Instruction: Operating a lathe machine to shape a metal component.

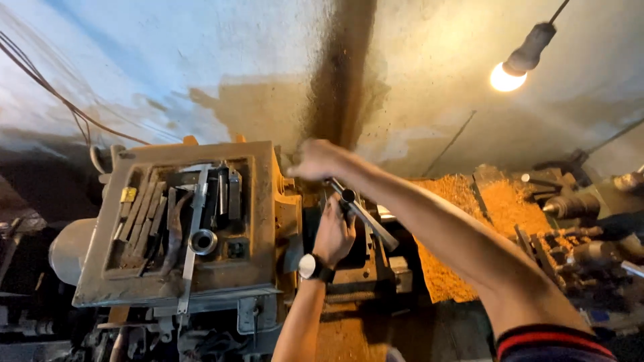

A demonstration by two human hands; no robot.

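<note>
Right hand (316, 161) fisted on the upper end of a chuck key (362, 214), whose long axis slants down to the right. Left hand (333, 231), fingers together, rests against the lathe chuck (310, 231), mostly hidden behind it. Tool tray (261, 201) lies alongside.

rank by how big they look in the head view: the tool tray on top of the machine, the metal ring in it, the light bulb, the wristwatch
1. Tool tray, by far the largest.
2. Light bulb.
3. Metal ring and wristwatch look about alike, so I will not rank them; the watch, worn on the left hand, may also sit nearer the camera.
</note>
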